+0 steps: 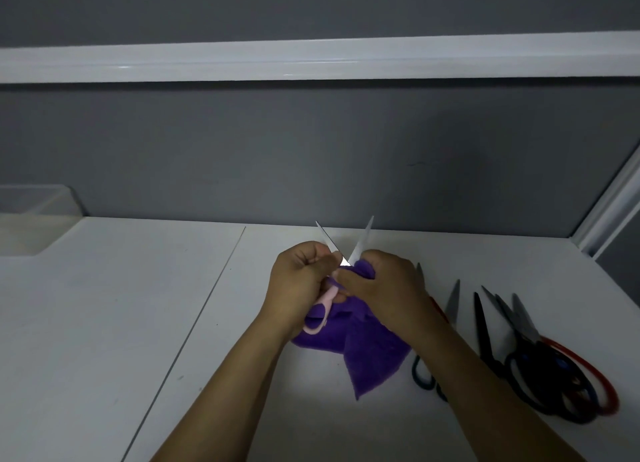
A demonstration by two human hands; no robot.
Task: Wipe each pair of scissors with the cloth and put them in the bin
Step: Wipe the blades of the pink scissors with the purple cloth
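- Grips, in the curled fingers of the left hand (304, 281), the pink-handled steel scissors (325, 310), blades spread in a V and pointing away.
- Pinches, with the right hand (381, 288), the purple fleece cloth (370, 357) against the base of the right blade; drapes the rest below both hands.
- Counts one cloth and one pair in hand; leaves the heap of dark- and red-handled scissors (540, 368) on the white table (104, 323) uncountable where overlapped.
- Shows one clear plastic bin (34, 219) far left, well apart from the hands.
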